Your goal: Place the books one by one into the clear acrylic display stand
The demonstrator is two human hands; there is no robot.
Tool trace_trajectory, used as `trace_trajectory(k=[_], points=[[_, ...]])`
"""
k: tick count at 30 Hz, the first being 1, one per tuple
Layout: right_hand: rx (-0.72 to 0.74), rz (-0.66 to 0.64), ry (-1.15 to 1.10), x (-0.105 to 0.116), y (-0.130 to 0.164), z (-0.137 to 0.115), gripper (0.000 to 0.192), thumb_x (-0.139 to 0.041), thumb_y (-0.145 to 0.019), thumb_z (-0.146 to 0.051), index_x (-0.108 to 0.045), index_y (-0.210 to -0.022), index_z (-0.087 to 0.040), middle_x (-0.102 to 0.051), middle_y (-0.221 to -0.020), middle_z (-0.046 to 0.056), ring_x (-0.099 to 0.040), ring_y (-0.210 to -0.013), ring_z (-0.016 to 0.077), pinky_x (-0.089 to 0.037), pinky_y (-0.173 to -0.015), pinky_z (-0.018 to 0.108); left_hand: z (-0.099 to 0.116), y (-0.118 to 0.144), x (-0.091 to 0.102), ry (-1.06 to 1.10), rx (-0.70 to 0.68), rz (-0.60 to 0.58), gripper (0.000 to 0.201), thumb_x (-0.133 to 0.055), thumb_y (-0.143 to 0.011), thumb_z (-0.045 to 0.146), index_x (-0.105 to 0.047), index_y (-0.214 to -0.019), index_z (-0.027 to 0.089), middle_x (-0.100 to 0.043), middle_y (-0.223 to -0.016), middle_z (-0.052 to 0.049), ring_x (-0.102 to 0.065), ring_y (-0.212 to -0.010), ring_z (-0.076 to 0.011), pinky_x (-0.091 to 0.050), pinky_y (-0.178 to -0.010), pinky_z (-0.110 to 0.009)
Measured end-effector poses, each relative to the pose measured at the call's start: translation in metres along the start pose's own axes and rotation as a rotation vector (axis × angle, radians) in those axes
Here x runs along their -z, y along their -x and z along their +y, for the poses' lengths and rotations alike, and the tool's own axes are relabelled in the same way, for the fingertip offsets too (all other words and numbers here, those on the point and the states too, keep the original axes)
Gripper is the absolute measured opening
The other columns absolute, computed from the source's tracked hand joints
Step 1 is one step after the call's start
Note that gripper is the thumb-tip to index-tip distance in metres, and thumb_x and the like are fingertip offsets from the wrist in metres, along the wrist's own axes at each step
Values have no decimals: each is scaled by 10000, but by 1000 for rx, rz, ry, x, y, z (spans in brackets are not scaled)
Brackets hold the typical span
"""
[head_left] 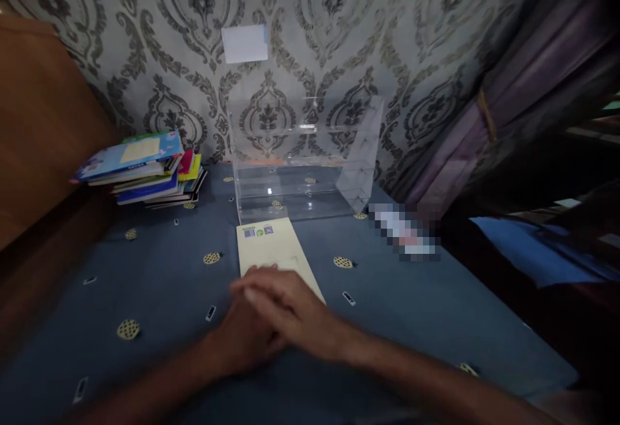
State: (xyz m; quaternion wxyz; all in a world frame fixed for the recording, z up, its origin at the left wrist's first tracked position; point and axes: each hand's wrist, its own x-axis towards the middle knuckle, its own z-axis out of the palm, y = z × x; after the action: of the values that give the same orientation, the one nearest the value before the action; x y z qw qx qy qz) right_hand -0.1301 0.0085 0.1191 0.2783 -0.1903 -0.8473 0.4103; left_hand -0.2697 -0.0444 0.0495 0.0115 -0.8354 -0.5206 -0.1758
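A pale cream book or notebook lies on the table, showing a printed barcode and small logos at its far end. Over its near end my two hands rest together. My right hand is laid across the back of my left hand, its fingers extended and close together. Most of the left hand's fingers are hidden beneath it. I see nothing held in the right hand. Just beyond the book stands a clear acrylic rack with tiers and slanted sides.
To the left, a stack of books leans unevenly near a brown wooden panel. The table wears a blue cloth with pineapple prints. A blurred-out item lies right of the rack, near a purple curtain. White paper hangs on the wall.
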Motion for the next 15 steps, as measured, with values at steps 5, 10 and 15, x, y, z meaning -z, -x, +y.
trace_trajectory(k=[5, 10, 15], points=[[7, -147, 182, 10, -45, 52, 394, -420, -1031, -350, -584, -1368, -227, -617, -1406, 99, -502, -1374, 258, -372, -1176, 498, 3, -5, 16, 108, 2, -31, 426, -484, -1004, 495, -603, -1320, 236, -635, -1349, -86, -539, -1277, -304, -358, -1141, -578], [52, -241, 442, 17, -58, 95, 482, -316, -1052, -368, -498, -1449, -165, -531, -1502, 137, -409, -1456, 242, -280, -1228, 508, 4, -8, 18, 103, 28, -87, 445, -513, -994, 484, -558, -1370, 252, -618, -1382, -72, -492, -1329, -304, -315, -1163, -593], [-58, -131, 521, 58, -41, 146, 467, -343, -1035, -321, -503, -1450, -180, -535, -1498, 137, -440, -1438, 252, -300, -1214, 532, 6, -7, 14, 40, 11, -104, 449, -524, -988, 463, -552, -1382, 249, -565, -1459, -90, -424, -1413, -324, -315, -1154, -602]])
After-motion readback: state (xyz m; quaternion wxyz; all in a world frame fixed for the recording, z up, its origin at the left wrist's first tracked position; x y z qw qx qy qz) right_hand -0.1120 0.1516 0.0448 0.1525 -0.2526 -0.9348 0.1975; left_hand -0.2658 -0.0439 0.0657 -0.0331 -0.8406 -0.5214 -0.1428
